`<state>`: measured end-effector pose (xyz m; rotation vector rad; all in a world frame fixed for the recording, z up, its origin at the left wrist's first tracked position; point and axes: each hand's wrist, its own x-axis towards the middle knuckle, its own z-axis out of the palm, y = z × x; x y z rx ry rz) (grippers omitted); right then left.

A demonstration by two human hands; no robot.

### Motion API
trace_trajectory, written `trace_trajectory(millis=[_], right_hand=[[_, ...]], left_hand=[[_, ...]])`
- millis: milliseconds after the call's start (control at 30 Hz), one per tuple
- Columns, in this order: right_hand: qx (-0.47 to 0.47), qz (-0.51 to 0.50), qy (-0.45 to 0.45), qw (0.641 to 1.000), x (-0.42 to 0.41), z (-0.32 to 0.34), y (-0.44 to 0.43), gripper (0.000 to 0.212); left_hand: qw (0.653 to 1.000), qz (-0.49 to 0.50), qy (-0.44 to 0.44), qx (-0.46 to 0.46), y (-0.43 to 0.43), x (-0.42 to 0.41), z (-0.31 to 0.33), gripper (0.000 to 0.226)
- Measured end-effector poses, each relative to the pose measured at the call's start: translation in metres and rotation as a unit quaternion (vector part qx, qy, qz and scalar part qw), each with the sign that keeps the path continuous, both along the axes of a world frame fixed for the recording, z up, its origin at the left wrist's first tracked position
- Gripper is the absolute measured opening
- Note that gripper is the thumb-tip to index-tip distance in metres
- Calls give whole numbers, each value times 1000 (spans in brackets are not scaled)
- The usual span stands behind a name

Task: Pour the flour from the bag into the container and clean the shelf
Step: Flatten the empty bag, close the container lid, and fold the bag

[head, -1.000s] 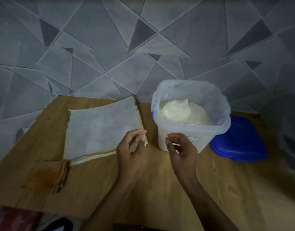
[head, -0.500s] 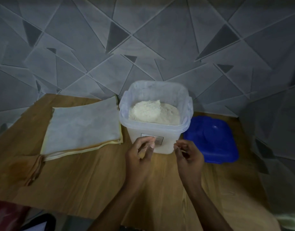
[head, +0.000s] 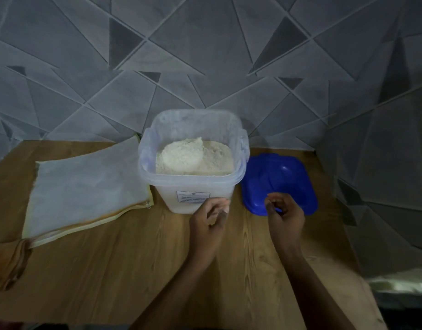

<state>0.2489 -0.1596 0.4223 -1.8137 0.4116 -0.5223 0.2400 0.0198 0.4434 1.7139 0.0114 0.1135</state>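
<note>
container (head: 191, 181) sat on the shelf (head: 133, 258) against the wall, lid off, flour (head: 193, 158) heaped inside below the rim. bag (head: 86, 186) lay flat just left of it, looked emptied. blue lid (head: 279, 177) just right of it. left hand (head: 210, 225) hovered at the tub's front wall, fingers loosely curled, blurred, nothing held. right hand (head: 285, 217) by the lid's near edge, fingers curled in, also empty. my read: tub heavy and bottom-loaded, thin walls would flex, so grip under the rim both sides. bag limp, light, dusty; pinch it at the zip edge. brown cloth (head: 14, 265) at far left, probably for wiping.
</note>
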Motion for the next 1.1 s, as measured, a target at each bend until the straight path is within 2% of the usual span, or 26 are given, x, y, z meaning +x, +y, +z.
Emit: trace_trajectory(millis=[200,400,467,533,667,733,867,967,1100], right_hand=[[-47,1,59,997,22,-22,-59,16],[-68,11,173,983,42,-50,-116,15],[-96,-5,210,973,48,-52,-128,23],[-125,-29,219,967,54,-52,-137,36],[-63,-9,252,966,75,-76,-150,67],[-33,14,256,966,78,-82,-153,76],[1,-11,254,967,81,-79,-161,81],[19,-42,270,962,80,-75,-169,84],[34,-60,262,963,70,-72,-176,81]], left_hand=[[997,-10,72,5,-48,19,-22,22],[987,12,133,85,-102,52,-55,37],[980,12,156,123,-114,62,-67,46],[976,13,184,112,-124,67,-79,56],[970,35,206,127,-138,74,-107,71],[970,38,213,107,-144,75,-106,69],[959,114,258,-19,-151,75,-101,60],[956,116,268,-9,-152,71,-101,68],[956,111,271,8,-156,68,-88,33]])
